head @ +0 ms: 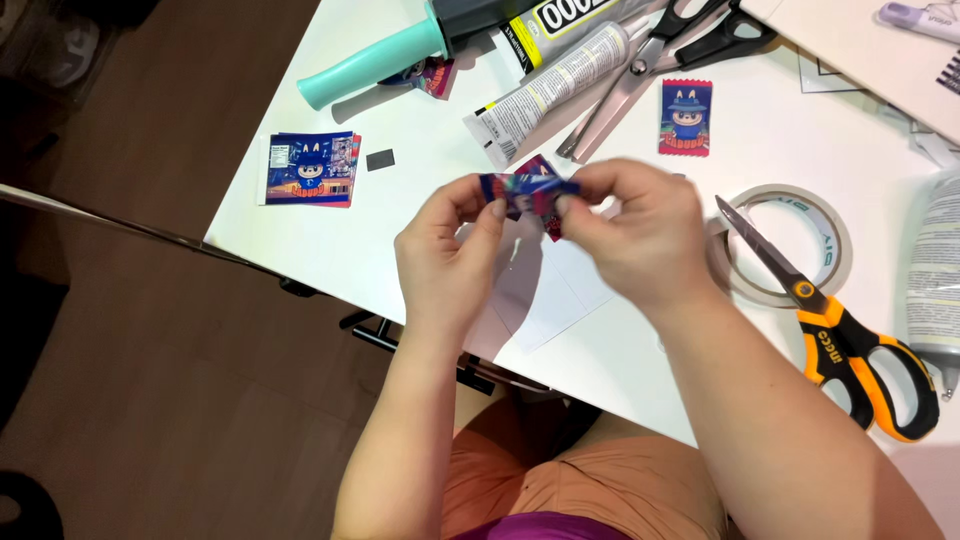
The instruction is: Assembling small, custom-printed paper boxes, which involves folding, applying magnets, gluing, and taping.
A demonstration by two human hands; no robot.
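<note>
Left hand (445, 255): I pinch one end of the little folded wrapper (528, 192).
Right hand (635, 225): I pinch the other end, near the tape ring (835, 240).
Tip: I hold tight and fold slowly.

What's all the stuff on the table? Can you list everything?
folded wrapper: one, blue and red, pinched between both hands
flat wrappers: small stack, blue with a cartoon figure, table's left part
single wrapper: one, blue and red, top middle
glue tube: one, white and grey, top middle
orange scissors: one, orange and black handles, right, blade over the tape
tape roll: one, whitish, right
black scissors: one, black handles, top
teal-handled tool: one, top left
table: one, white
left hand: holds the folded wrapper
right hand: holds the folded wrapper
</note>
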